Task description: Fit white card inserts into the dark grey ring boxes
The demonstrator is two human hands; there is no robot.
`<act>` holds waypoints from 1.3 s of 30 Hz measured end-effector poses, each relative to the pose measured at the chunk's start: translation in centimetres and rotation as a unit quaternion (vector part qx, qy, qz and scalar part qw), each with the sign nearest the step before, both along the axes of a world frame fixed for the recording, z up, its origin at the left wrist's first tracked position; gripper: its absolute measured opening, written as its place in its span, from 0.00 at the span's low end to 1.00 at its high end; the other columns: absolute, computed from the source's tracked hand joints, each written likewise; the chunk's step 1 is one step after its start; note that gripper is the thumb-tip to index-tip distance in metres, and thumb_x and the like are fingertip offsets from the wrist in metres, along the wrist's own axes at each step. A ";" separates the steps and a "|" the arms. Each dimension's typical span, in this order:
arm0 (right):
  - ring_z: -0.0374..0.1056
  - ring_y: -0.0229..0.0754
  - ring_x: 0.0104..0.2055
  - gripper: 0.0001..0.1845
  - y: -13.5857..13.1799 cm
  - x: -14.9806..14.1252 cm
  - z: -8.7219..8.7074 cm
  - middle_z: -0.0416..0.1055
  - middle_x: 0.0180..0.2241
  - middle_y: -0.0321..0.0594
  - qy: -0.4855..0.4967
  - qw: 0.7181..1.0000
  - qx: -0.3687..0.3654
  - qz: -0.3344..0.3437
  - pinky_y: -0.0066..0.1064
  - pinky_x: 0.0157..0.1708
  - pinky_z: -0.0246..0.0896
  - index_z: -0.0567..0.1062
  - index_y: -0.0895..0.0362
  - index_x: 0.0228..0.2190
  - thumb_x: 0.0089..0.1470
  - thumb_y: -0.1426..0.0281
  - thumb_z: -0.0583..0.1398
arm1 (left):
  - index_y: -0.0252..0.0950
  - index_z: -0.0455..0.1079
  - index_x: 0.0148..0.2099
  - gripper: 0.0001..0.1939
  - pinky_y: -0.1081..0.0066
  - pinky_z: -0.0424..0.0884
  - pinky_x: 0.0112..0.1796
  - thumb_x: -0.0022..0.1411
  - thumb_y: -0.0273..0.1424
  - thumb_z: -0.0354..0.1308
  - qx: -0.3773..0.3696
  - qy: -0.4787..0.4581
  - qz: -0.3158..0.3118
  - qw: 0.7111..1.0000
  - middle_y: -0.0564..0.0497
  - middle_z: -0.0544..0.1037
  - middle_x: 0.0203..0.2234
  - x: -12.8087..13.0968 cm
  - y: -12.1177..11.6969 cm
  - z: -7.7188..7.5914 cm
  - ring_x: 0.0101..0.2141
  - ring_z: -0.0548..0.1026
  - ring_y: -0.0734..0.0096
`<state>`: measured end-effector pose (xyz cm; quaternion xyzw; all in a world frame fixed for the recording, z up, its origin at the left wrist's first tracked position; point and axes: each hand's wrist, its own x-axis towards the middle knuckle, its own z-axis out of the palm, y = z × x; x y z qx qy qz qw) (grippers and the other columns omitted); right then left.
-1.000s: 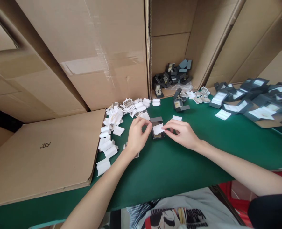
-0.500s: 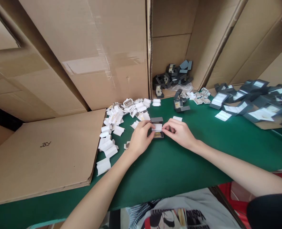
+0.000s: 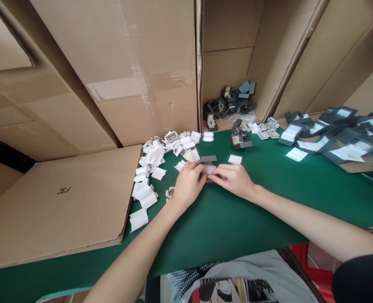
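A small dark grey box [image 3: 208, 159] stands on the green table with its lid up. Over its lower half lies a white card insert [image 3: 209, 169], pinched at both ends. My left hand [image 3: 189, 181] closes thumb and fingers on the insert's left end. From the right, my right hand [image 3: 232, 179] grips the other end with its fingertips. My fingers hide most of the box's base. Just behind my right hand a flat white card [image 3: 235, 159] lies on the table.
White folded inserts [image 3: 155, 153] lie heaped at the left. Dark boxes with white linings [image 3: 341, 134] are piled at the right. More dark boxes [image 3: 230, 101] sit inside an open carton at the back. A flat cardboard sheet [image 3: 63, 210] covers the table's left side.
Both hands have brought the white insert lower and nearer, down onto the box's base. The gold-coloured patch inside the box is now covered.
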<state>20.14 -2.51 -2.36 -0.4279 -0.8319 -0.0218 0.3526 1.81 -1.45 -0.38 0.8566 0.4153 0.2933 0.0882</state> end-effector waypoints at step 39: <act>0.72 0.38 0.26 0.17 -0.3 0.9 -0.2 0.79 0.31 0.35 -0.094 0.994 -0.013 -0.054 0.27 0.22 0.55 0.74 0.51 0.48 0.60 0.67 0.52 | 0.37 0.75 0.39 0.14 0.61 0.69 0.45 0.65 0.32 0.47 0.002 0.125 0.015 0.992 0.42 0.68 0.46 -0.2 -0.8 0.5 0.47 0.68 0.59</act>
